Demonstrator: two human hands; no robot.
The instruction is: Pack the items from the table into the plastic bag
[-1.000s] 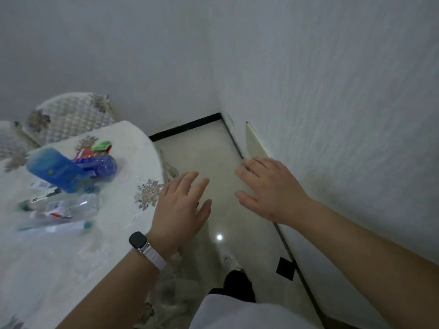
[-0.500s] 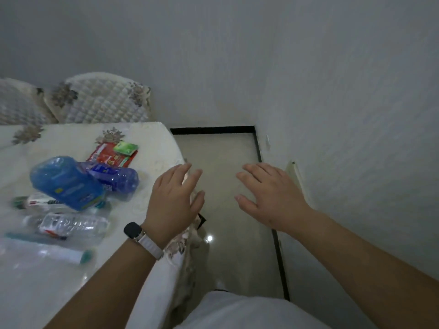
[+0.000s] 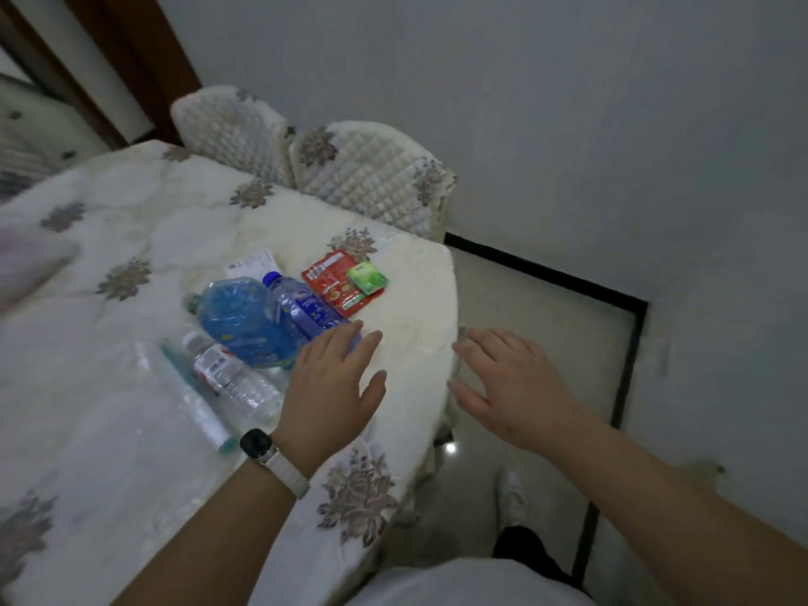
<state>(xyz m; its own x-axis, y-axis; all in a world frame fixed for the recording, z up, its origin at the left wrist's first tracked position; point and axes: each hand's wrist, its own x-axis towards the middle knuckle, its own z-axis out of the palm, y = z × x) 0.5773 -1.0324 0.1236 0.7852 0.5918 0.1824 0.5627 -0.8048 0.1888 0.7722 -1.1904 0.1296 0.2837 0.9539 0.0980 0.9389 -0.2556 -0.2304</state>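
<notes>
Currently, nothing is held: the left hand [image 3: 332, 382] is spread flat above the table [image 3: 406, 308], fingertips beside the blue bottle [image 3: 306, 310]. The right hand [image 3: 511, 382] is opened past the table's edge.

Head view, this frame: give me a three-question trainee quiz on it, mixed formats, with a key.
1. True or false: the left hand is closed on the small blue bottle.
2. Multiple choice. What lies on top of the red packet? A) a green packet B) a watch C) a clear bottle
3. Fill in: the right hand hovers beyond the table edge, over the ____.

Key
1. False; its fingers are spread open above the table, holding nothing.
2. A
3. floor
</notes>
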